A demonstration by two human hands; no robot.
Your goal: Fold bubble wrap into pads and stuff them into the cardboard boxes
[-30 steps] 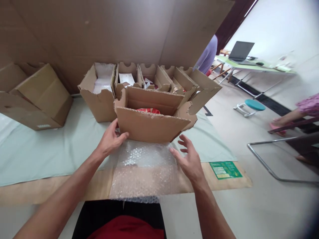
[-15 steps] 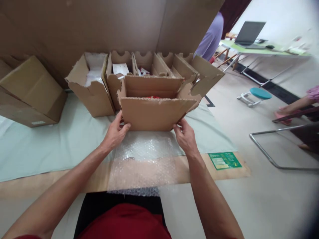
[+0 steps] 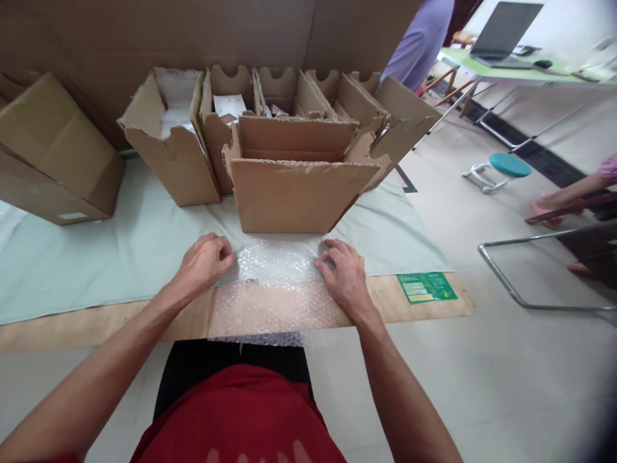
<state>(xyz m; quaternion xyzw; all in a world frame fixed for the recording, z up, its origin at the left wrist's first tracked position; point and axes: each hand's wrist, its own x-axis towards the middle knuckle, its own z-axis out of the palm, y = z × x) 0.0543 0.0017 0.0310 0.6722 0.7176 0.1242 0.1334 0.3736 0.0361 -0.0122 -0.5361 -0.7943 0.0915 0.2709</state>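
Observation:
A sheet of clear bubble wrap (image 3: 274, 308) lies over the near table edge, its front end hanging off. By its upper left edge, my left hand (image 3: 205, 260) has its fingers curled and thumb pressed in; what lies between them is hidden. At the upper right edge rests my right hand (image 3: 343, 273), fingers bent, with a gap between thumb and forefinger. Its thumb touches the wrap or the cloth beside it. Just beyond both hands stands an open-topped cardboard bin (image 3: 289, 196) with cut-out sides, apart from my fingers.
Several cardboard bins line the back, among them one holding bubble wrap (image 3: 166, 145). A larger box (image 3: 62, 154) leans at left on the pale cloth (image 3: 159, 244). A green printed card (image 3: 427, 287) lies on the right corner. A person, stool (image 3: 509, 165) and laptop table are right.
Both hands have let go of the cardboard bin's lower front corners and drawn back toward me, to the bubble wrap's edges. The view has tilted slightly downward.

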